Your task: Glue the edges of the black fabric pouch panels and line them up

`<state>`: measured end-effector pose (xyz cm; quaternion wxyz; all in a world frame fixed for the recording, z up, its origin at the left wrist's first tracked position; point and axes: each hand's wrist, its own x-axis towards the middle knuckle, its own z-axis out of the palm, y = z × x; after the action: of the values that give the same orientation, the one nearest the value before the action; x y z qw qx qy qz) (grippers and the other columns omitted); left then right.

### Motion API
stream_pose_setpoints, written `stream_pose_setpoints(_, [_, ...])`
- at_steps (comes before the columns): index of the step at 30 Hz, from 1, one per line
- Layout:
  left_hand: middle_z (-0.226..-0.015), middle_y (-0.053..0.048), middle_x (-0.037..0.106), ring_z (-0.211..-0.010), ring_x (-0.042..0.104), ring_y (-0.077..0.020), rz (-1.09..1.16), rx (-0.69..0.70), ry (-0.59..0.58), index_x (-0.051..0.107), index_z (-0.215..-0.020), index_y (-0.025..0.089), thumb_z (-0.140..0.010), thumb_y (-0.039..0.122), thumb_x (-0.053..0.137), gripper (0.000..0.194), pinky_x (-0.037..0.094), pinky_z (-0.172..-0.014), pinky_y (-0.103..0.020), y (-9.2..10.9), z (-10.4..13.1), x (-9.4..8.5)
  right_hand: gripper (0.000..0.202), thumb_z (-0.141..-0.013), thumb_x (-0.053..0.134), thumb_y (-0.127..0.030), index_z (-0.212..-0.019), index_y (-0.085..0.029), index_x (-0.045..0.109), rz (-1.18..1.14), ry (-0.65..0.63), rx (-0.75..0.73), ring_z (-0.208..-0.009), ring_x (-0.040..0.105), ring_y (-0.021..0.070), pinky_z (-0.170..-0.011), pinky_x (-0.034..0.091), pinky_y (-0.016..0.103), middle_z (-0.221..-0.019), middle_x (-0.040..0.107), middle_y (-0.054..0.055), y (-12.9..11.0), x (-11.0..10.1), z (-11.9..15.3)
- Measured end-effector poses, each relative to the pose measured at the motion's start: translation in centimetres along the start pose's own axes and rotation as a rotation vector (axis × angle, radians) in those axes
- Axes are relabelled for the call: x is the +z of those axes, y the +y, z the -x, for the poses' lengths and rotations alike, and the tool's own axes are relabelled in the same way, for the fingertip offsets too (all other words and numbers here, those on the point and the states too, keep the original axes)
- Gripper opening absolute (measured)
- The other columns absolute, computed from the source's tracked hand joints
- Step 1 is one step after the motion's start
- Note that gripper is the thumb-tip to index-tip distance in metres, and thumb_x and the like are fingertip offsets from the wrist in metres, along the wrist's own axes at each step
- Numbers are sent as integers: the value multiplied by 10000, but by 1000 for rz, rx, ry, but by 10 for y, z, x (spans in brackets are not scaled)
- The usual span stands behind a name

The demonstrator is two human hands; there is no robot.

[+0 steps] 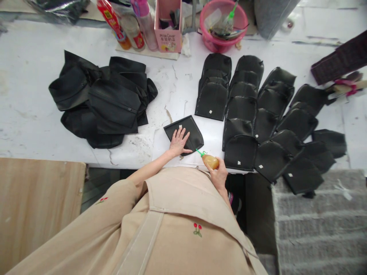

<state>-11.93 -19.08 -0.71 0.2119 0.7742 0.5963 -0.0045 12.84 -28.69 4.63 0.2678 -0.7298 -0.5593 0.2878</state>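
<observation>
My left hand (179, 143) lies with fingers spread on a black leather-like piece (192, 131) near the table's front edge, pressing it flat. A small white tag shows beside the fingertips. In my right hand (219, 175) is a squeeze bottle of amber glue (211, 162), tilted to the left. Its green nozzle (200, 152) reaches the curved lower right edge of the black piece. Whether any glue is coming out is too small to tell. To the right, overlapping rows of similar black pieces (212, 99) are laid out, several with white tags.
A loose heap of black pieces (114, 101) lies on the left. At the back stand a red bottle (110, 21), a pink box (169, 40) and a pink basin (223, 45) holding tools. A dark ridged block (340, 57) sits at right, above grey striped cloth (321, 221).
</observation>
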Motion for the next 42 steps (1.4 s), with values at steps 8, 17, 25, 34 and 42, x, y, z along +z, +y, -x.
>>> stream_pose_setpoints(8, [-1614,-220,307,-1530,206,-341,57,217,-90,403,-1528,124,-702,623,794,1041,135,-1247,-492,-33,14,-7,636,-763,664,-707,-1133,-191,622,-5,-4,32,-919,660,280,-850,532,429,-1073,699,114,2,-1,-1])
stream_pose_setpoints(17, [-1615,-242,287,-1529,195,-366,-17,161,-41,381,-1534,84,-708,612,797,1065,100,-1248,-508,-21,18,5,661,-748,683,-710,-1142,-182,628,-28,-59,28,-910,669,280,-828,548,428,-1087,706,128,5,3,4])
stream_pose_setpoints(25, [-1614,-239,291,-1523,212,-375,-39,91,-7,382,-1536,92,-731,627,769,1041,130,-1241,-531,-9,15,9,648,-753,689,-698,-1146,-187,627,-59,-37,20,-936,667,286,-830,547,433,-1108,701,121,8,4,3])
stream_pose_setpoints(34, [-1618,-243,279,-1528,195,-373,-61,84,-19,354,-1550,79,-754,640,743,1048,118,-1244,-525,-7,14,10,653,-745,702,-693,-1150,-187,625,-68,-39,35,-927,674,280,-862,543,441,-1102,702,118,9,5,5])
stream_pose_setpoints(42, [-1621,-244,270,-1524,205,-377,-56,167,-69,372,-1541,96,-743,598,781,1028,152,-1234,-522,-19,13,2,649,-751,689,-703,-1144,-189,626,-52,-66,20,-919,672,275,-842,548,430,-1090,704,114,6,7,6])
